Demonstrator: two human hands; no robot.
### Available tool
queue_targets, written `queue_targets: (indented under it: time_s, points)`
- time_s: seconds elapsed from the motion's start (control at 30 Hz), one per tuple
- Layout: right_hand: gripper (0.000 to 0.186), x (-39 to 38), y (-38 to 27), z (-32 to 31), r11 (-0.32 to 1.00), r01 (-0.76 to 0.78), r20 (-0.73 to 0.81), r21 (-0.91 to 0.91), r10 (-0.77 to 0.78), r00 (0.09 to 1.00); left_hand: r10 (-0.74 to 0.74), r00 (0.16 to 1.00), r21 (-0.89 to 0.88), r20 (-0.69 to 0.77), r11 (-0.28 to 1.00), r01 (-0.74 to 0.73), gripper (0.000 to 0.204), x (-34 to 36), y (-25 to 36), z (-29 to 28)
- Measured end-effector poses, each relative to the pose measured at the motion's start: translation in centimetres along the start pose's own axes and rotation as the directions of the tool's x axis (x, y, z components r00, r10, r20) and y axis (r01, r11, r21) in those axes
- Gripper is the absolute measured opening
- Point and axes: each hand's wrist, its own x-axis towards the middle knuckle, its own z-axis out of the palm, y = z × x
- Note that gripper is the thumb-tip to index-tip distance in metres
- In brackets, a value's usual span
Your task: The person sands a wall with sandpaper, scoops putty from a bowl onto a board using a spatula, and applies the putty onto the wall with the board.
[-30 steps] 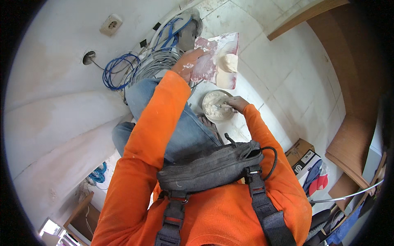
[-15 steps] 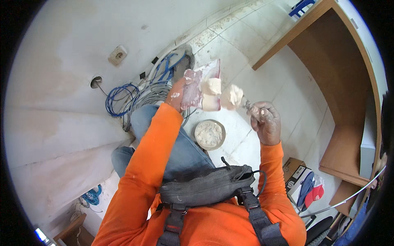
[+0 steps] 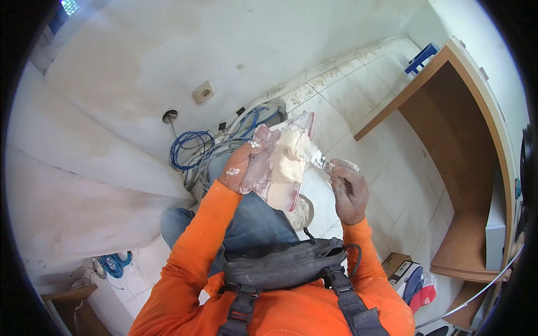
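Below, floor tiles (image 3: 392, 157) meet a patchy wall (image 3: 129, 73); coiled cables (image 3: 193, 150) lie left, a wooden cabinet (image 3: 448, 117) right. Between, the left hand (image 3: 237, 166) grips a board (image 3: 258, 168) bearing paste (image 3: 288, 165), partly hiding a bowl (image 3: 305, 214); the right hand (image 3: 350, 191) holds a spatula (image 3: 323, 163) at the paste.

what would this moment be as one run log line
left hand: holds board | right hand: holds tool | filler: on board | bowl: partly hidden by board

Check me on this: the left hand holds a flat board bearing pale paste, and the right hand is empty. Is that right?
Not empty: the head view shows the right hand holding a paste-smeared tool. The left hand does hold the flat board bearing pale paste.
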Motion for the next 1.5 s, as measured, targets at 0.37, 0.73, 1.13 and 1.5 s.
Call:
queue_targets:
  time_s: [0.37,0.73,1.13,1.5]
  points:
    - [0.015,-10.1,9.2,1.2,0.88,-0.298,0.18,-0.371,0.383,0.906,0.094,0.988,0.308,-0.122,0.95,-0.052,0.05,-3.8,5.2,-8.6]
    - [0.025,-17.6,21.7,6.5,0.835,-0.384,0.144,-0.394,0.469,0.872,0.28,0.954,0.107,-0.11,0.957,-0.269,0.029,-8.0,7.0,-10.8]
    - [0.084,3.6,-7.5,18.2,0.546,-0.506,0.515,0.668,0.151,0.844,0.299,0.911,0.059,-0.282,0.954,-0.295,0.043,-7.1,7.6,1.9]
    - [0.032,5.2,-15.2,15.4,0.015,-0.763,0.469,0.646,0.781,0.412,-0.04,0.842,0.275,-0.537,0.936,0.22,0.029,-13.7,8.7,10.1]
